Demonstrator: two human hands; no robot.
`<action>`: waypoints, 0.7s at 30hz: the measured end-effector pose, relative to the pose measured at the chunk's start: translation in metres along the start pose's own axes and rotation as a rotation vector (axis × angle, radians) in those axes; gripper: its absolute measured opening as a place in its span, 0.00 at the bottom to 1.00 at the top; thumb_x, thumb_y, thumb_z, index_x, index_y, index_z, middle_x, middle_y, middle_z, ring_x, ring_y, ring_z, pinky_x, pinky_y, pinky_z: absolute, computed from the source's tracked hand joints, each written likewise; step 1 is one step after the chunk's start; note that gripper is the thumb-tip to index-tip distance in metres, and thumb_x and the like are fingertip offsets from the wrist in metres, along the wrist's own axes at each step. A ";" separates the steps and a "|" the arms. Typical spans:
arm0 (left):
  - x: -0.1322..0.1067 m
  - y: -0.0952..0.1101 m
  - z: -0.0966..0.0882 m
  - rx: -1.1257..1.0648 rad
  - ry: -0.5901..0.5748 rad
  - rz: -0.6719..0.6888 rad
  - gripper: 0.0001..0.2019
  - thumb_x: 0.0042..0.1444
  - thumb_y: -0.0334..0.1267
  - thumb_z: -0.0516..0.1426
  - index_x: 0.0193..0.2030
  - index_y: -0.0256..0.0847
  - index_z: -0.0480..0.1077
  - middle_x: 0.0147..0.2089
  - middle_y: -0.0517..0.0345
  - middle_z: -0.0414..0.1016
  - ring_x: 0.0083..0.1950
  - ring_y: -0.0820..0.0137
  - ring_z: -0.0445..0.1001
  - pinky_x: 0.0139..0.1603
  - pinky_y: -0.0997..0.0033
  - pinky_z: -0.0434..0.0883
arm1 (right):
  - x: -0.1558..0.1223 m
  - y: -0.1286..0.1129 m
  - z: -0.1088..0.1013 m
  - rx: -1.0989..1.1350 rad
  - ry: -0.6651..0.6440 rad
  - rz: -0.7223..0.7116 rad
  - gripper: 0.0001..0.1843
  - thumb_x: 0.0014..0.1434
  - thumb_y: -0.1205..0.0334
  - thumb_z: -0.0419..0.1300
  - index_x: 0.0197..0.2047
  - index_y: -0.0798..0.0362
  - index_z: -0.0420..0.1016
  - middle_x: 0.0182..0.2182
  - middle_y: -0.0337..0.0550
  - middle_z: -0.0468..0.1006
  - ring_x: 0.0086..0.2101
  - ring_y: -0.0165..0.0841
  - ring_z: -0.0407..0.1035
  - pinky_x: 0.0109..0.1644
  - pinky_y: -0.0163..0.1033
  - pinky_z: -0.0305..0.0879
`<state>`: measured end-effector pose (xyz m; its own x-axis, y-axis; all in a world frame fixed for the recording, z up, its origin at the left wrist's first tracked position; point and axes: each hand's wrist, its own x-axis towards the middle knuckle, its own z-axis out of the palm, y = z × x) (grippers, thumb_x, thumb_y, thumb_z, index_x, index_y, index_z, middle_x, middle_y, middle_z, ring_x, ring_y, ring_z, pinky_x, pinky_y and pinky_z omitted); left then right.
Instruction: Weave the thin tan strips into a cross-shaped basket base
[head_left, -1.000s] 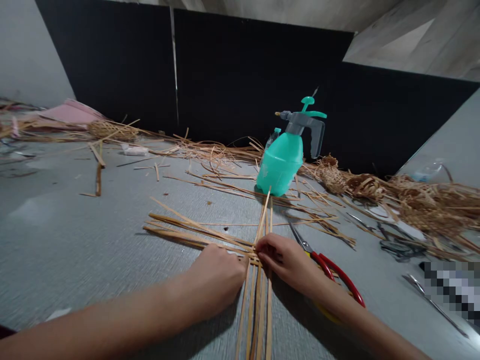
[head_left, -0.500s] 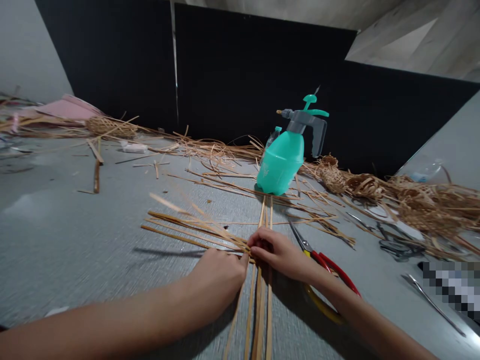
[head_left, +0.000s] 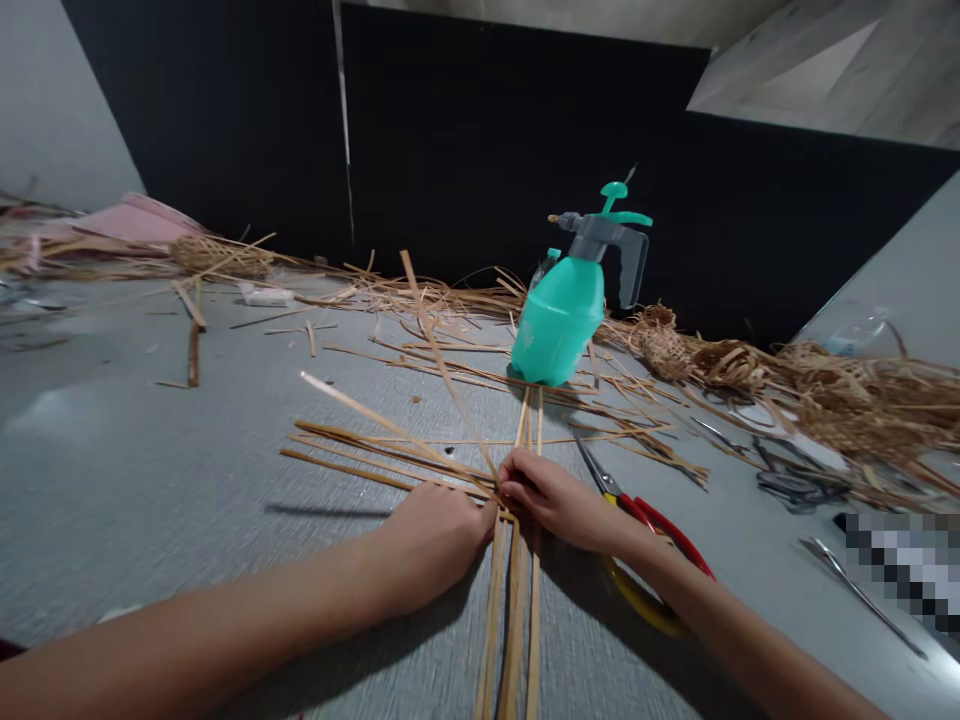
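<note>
Flat tan strips cross in a small weave at the centre. Some fan out to the left (head_left: pixel 330 432), others run toward me (head_left: pixel 514 620) and away under the spray bottle. My left hand (head_left: pixel 439 540) presses at the crossing, thumb and fingers closed on the strips. Just beyond it, my right hand (head_left: pixel 551 497) pinches at the same crossing, where one long strip (head_left: pixel 435 342) slants up and away to the left. The fingertips partly hide the weave. Beside my right forearm lie scissors (head_left: pixel 609 486) with red and yellow handles.
A teal spray bottle (head_left: pixel 559 325) stands behind the weave. Loose strips lie along the dark back panel (head_left: pixel 480 140). Woven pieces (head_left: pixel 739 372) are heaped at right, near a pointed metal tool (head_left: pixel 862 595). A pink object (head_left: pixel 139 218) sits far left.
One strip has swung up from the left fan and now slants away from me. A strip near my left hand, toward me, has drawn in beside the others. Both hands stay at the crossing.
</note>
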<state>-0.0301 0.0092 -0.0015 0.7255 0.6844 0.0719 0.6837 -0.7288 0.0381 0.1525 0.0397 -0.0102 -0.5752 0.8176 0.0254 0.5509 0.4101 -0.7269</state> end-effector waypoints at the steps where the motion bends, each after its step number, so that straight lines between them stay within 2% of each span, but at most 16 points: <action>1: 0.000 -0.001 0.002 -0.004 0.004 0.005 0.11 0.57 0.28 0.50 0.45 0.35 0.68 0.33 0.49 0.77 0.30 0.64 0.75 0.30 0.71 0.68 | 0.000 0.000 0.000 -0.005 0.000 -0.003 0.04 0.60 0.68 0.47 0.33 0.52 0.59 0.29 0.38 0.63 0.29 0.30 0.57 0.34 0.35 0.56; 4: -0.001 -0.003 0.005 -0.035 0.013 0.028 0.10 0.56 0.25 0.48 0.41 0.34 0.69 0.30 0.50 0.76 0.28 0.65 0.75 0.29 0.71 0.68 | 0.001 -0.001 0.000 0.002 0.001 0.003 0.03 0.60 0.67 0.47 0.34 0.53 0.59 0.29 0.38 0.63 0.29 0.30 0.57 0.34 0.35 0.56; 9: 0.001 -0.005 0.004 -0.086 -0.004 0.045 0.09 0.57 0.25 0.48 0.38 0.34 0.69 0.32 0.50 0.76 0.31 0.65 0.75 0.31 0.71 0.68 | 0.001 0.000 0.000 0.004 -0.003 -0.022 0.04 0.60 0.67 0.47 0.33 0.52 0.58 0.29 0.38 0.63 0.29 0.29 0.57 0.33 0.35 0.56; 12: 0.001 -0.004 0.002 -0.080 -0.020 0.042 0.09 0.57 0.25 0.48 0.37 0.34 0.69 0.31 0.51 0.76 0.29 0.65 0.74 0.29 0.71 0.67 | 0.000 0.000 -0.001 0.051 -0.015 -0.036 0.04 0.60 0.66 0.48 0.32 0.52 0.57 0.27 0.36 0.62 0.27 0.28 0.56 0.31 0.34 0.56; 16: 0.000 -0.003 0.003 -0.034 0.033 0.050 0.07 0.56 0.26 0.49 0.35 0.36 0.67 0.28 0.52 0.75 0.27 0.66 0.73 0.25 0.72 0.65 | 0.000 -0.001 -0.003 0.081 -0.025 -0.042 0.05 0.60 0.67 0.48 0.31 0.51 0.56 0.26 0.35 0.62 0.27 0.28 0.56 0.30 0.33 0.56; 21: 0.000 -0.003 0.007 -0.001 0.047 0.059 0.08 0.56 0.24 0.48 0.36 0.36 0.67 0.24 0.55 0.73 0.23 0.68 0.71 0.23 0.73 0.63 | 0.001 -0.003 -0.003 0.033 -0.006 -0.025 0.06 0.59 0.69 0.48 0.31 0.51 0.57 0.26 0.35 0.63 0.27 0.27 0.58 0.31 0.33 0.57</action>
<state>-0.0314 0.0114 -0.0082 0.7603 0.6382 0.1208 0.6395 -0.7681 0.0332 0.1524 0.0404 -0.0056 -0.5921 0.8049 0.0398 0.5161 0.4166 -0.7484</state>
